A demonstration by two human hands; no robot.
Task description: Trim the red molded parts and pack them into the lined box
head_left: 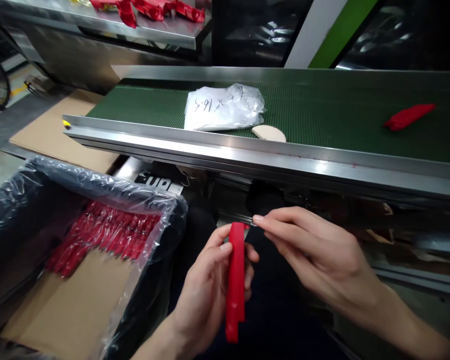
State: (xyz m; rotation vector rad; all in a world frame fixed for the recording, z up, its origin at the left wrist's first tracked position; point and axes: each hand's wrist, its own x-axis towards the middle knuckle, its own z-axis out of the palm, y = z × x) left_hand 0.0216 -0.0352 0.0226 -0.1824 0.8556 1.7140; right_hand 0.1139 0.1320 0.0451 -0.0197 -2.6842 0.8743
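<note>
The left hand (206,285) grips an upright red plastic strip (235,280); right hand (315,255) pinches something small at its top end. Beside them, a bag-lined box (97,210) holds rows of finished red strips (101,235), partly filled. Beyond, one more red piece (408,116) waits on the conveyor belt (322,115).

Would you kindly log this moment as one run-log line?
left hand: holds red plastic piece upright | right hand: fingertips at its top end | lined box: red pieces inside

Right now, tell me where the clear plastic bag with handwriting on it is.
The clear plastic bag with handwriting lies on the green conveyor belt, centre of the head view, just behind a pale round disc.
</note>
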